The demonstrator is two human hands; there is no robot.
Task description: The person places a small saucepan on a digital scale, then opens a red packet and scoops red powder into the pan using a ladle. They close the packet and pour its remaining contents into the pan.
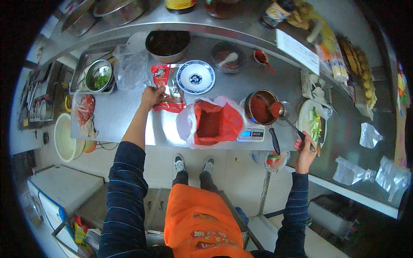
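Note:
My right hand (pixel 305 152) grips a black-handled ladle (pixel 280 110) whose bowl carries red powder. The ladle bowl is over the right rim of a saucepan (pixel 262 106) with red powder inside. That saucepan rests on a digital kitchen scale (pixel 251 134) with a lit display, its black handle pointing toward me. My left hand (pixel 153 96) is at the left edge of a red and silver food packet (pixel 168 88), fingers on it; whether it grips the packet is unclear. Between my hands stands an opened plastic bag (pixel 211 124), stained red and holding red powder.
Behind lie a blue-and-white plate (pixel 196 76), a dark-filled pot (pixel 167 46), a lidded bowl with a white spoon (pixel 228 58) and a small red-stained cup (pixel 260 56). A steel bowl of chopped greens (pixel 99 75) sits left. A cutting board (pixel 311 119) with vegetables is right. A steel shelf (pixel 206 27) overhangs the back.

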